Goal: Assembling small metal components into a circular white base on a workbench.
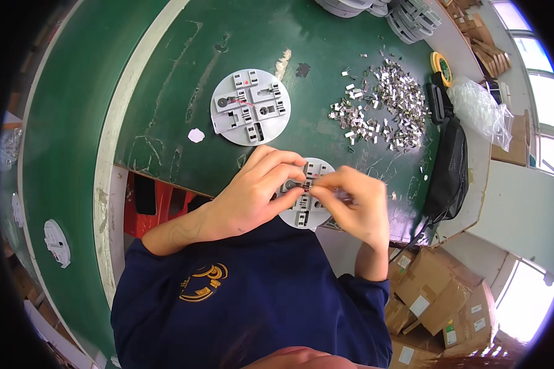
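A round grey plastic base (301, 220) with raised slots and a dark round piece lies in front of my chest at the table's near edge. My left hand (258, 186) grips it from the left, fingers bent over its top and thumb close to the middle. From the right, my right hand (358, 206) meets it with thumb and forefinger pinched over the centre. What sits in that pinch is too small and too covered to name. Beyond my hands lies a larger round grey base (260, 126), carrying similar slots, a dark disc and a thin red wire.
Small metal clips (400, 101) lie in a loose heap at the right of the green table (166, 117). A black bag (447, 169), yellow tape roll (441, 67) and clear plastic bag (483, 111) line the right edge. Grey parts (412, 21) are stacked at the back.
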Action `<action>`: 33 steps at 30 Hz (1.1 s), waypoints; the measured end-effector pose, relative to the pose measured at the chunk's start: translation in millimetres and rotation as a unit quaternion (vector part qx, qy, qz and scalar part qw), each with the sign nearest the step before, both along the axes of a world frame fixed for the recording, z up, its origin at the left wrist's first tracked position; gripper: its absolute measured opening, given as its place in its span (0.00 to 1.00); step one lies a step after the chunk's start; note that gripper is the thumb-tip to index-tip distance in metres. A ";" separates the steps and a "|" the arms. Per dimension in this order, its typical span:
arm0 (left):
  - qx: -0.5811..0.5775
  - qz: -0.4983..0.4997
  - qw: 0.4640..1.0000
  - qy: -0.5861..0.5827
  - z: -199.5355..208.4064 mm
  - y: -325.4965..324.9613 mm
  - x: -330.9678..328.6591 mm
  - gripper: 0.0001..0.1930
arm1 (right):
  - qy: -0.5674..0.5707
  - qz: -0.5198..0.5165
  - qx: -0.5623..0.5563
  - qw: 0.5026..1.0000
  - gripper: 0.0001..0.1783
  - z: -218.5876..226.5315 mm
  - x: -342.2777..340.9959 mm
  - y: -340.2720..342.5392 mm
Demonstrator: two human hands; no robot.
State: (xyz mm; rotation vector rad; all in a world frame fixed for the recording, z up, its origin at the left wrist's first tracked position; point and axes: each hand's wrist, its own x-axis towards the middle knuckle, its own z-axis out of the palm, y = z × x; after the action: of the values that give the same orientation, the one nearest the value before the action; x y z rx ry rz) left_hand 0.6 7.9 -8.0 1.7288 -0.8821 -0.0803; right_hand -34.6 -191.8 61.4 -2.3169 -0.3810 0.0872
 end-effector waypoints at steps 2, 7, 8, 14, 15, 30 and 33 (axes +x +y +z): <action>0.017 0.012 0.999 -0.025 6.4 1.4 0.3 0.24 | -0.030 -0.028 0.264 0.964 0.17 -0.2 3.6 -2.2; 0.089 0.001 0.995 -0.041 16.9 -1.6 -8.7 0.49 | -0.021 -0.021 0.541 0.841 0.29 -10.1 5.0 13.1; 0.090 -0.001 0.995 -0.040 16.3 -1.4 -8.9 0.49 | -0.021 -0.023 0.542 0.840 0.29 -13.1 4.4 14.4; 0.175 -0.019 0.980 -0.093 13.8 -3.9 -8.8 0.56 | 0.035 0.000 0.560 0.828 0.33 -23.4 8.7 15.4; 0.179 -0.017 0.979 -0.097 13.5 -4.5 -8.7 0.56 | 0.037 0.012 0.555 0.831 0.33 -23.5 10.4 15.2; 0.168 -0.019 0.981 -0.095 13.5 -3.4 -8.6 0.55 | -0.122 0.006 0.597 0.793 0.29 -5.5 5.8 6.2; 0.166 -0.023 0.982 -0.092 14.3 -1.2 -11.7 0.55 | -0.090 -0.064 0.550 0.828 0.17 12.4 -0.1 -20.0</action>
State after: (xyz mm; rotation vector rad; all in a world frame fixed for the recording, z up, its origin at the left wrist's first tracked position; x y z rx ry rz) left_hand -11.1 6.7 6.3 2.0514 -1.0918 -0.1041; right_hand -34.7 -211.8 73.8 -1.1848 -0.2543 -0.3439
